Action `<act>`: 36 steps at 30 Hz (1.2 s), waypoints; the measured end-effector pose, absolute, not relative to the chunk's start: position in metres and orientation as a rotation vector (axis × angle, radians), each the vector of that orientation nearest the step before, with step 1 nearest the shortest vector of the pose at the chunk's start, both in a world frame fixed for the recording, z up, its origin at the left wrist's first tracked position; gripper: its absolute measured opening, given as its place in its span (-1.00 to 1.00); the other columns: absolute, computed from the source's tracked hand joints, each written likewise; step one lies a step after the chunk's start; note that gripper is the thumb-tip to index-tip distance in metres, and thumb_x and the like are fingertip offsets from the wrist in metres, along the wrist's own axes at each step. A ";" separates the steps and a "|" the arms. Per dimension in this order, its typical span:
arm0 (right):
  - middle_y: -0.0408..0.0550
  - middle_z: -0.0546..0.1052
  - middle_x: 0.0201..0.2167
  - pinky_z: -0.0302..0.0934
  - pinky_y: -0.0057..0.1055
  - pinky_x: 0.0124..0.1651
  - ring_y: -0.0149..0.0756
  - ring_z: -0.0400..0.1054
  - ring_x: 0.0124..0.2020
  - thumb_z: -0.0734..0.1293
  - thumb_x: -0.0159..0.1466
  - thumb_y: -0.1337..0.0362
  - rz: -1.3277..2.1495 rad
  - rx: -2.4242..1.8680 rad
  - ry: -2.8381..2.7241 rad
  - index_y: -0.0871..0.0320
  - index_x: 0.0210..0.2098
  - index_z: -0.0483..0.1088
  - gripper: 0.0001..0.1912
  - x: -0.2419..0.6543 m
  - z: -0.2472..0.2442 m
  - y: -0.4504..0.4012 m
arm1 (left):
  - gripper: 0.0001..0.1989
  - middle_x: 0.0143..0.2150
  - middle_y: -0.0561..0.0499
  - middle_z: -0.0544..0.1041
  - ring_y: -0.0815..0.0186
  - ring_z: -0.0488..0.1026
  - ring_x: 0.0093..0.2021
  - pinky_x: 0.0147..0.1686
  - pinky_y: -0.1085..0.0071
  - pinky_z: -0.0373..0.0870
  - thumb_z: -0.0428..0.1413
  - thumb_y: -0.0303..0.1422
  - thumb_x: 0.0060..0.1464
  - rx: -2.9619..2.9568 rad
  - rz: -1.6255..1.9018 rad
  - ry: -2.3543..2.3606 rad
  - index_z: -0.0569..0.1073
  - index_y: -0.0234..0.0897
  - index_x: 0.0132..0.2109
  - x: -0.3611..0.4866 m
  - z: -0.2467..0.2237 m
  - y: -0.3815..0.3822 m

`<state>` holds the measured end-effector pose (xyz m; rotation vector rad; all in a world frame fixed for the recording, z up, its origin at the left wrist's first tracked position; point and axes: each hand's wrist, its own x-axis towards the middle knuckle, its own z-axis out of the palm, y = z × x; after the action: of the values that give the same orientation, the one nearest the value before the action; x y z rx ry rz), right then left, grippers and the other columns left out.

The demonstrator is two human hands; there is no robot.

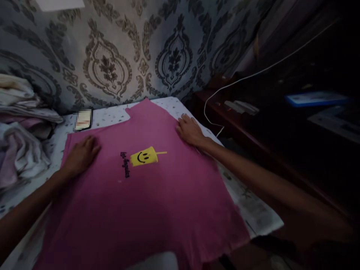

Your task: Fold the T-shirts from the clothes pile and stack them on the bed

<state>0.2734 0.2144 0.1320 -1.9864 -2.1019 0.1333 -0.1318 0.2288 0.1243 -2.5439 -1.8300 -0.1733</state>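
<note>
A pink T-shirt [157, 195] lies spread out, printed with a yellow smiling cup [144, 156] and dark lettering. My left hand [81, 154] rests on its left part near the hem, fingers curled against the fabric and slightly blurred. Across the shirt, my right hand [190, 130] has its fingers bent at the upper right edge, closed on the cloth. Its fingertips are partly hidden. Under the shirt is a white patterned cloth [109, 112] covering the surface.
A phone [83, 120] lies beyond the left hand. Folded clothes [22, 127] are piled at left. A white cable [239, 79] runs past dark red furniture [208, 105] at right, where a blue-edged object [316, 98] lies. A patterned wall [140, 48] stands behind.
</note>
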 end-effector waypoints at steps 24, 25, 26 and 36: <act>0.00 0.53 -0.24 0.40 -0.10 -0.10 -0.12 0.45 -0.19 0.41 0.15 -0.13 0.427 -1.729 -0.568 0.07 -0.17 0.39 -0.55 0.238 0.051 -0.151 | -0.50 0.47 0.01 0.19 0.16 0.07 0.47 0.43 0.04 -0.01 -0.18 -0.14 0.38 -3.020 -0.282 -1.175 0.14 -0.01 0.40 -0.155 0.143 -0.016; -0.04 0.54 -0.25 0.41 -0.14 -0.13 -0.15 0.46 -0.22 0.44 0.12 -0.13 0.582 -1.656 -0.508 0.07 -0.16 0.40 -0.52 0.231 0.045 -0.151 | -0.50 0.46 0.00 0.20 0.14 0.06 0.47 0.44 0.03 -0.03 -0.16 -0.14 0.38 -3.121 -0.267 -1.089 0.18 -0.05 0.39 -0.137 0.147 -0.015; -0.06 0.56 -0.26 0.42 -0.16 -0.14 -0.17 0.47 -0.25 0.47 0.08 -0.14 0.730 -1.580 -0.480 0.06 -0.15 0.41 -0.49 0.226 0.041 -0.149 | -0.51 0.45 -0.02 0.22 0.11 0.08 0.46 0.43 0.03 -0.01 -0.13 -0.13 0.36 -3.218 -0.258 -1.028 0.25 -0.08 0.35 -0.118 0.150 -0.014; -0.04 0.66 -0.29 0.48 -0.14 -0.12 -0.05 0.57 -0.18 0.54 0.03 -0.07 1.094 -1.417 -0.470 0.03 -0.25 0.57 -0.59 0.243 0.075 -0.178 | -0.55 -0.05 -0.13 0.51 0.27 0.51 -0.29 -0.30 0.31 0.49 0.18 -0.18 0.13 -4.015 0.024 -2.448 0.38 -0.16 0.15 -0.027 0.131 -0.099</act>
<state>0.2426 -0.1783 0.0753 -1.4167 -0.4703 1.0937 -0.0266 -0.0986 0.1311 -4.0146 -2.4483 0.0237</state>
